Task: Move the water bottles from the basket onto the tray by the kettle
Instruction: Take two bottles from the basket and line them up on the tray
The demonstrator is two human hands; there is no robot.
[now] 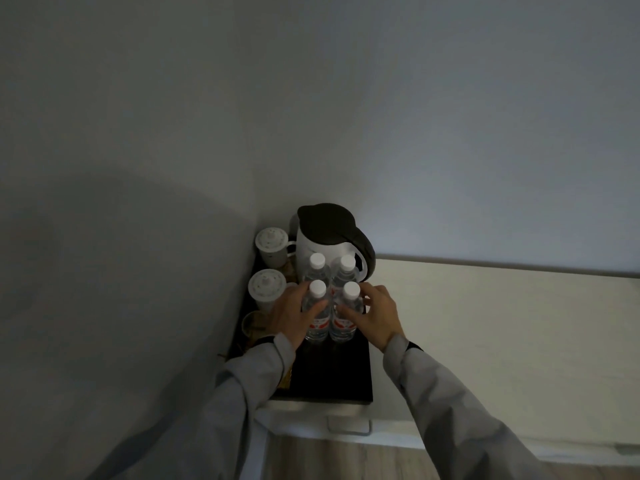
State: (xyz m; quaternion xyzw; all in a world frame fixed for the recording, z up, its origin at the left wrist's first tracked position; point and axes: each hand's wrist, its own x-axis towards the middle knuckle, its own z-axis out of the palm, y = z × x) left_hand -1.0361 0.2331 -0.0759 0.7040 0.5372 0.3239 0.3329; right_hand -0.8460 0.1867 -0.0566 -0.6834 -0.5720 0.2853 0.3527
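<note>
Several clear water bottles with white caps stand upright in a tight square on the black tray [346, 379], just in front of the white kettle [322, 244] with its dark lid. My left hand [291, 315] wraps the front left bottle [317, 318]. My right hand [375, 315] holds the front right bottle [344, 320], thumb on its side. Behind them stand two more bottles, the back left bottle [317, 266] and the back right bottle [346, 268]. No basket is in view.
Two lidded white cups [272, 242] [266, 289] stand on the left of the tray against the wall. The tray sits in a wall corner on a pale counter [485, 323]. A drawer handle [348, 426] shows below the counter edge. The room is dim.
</note>
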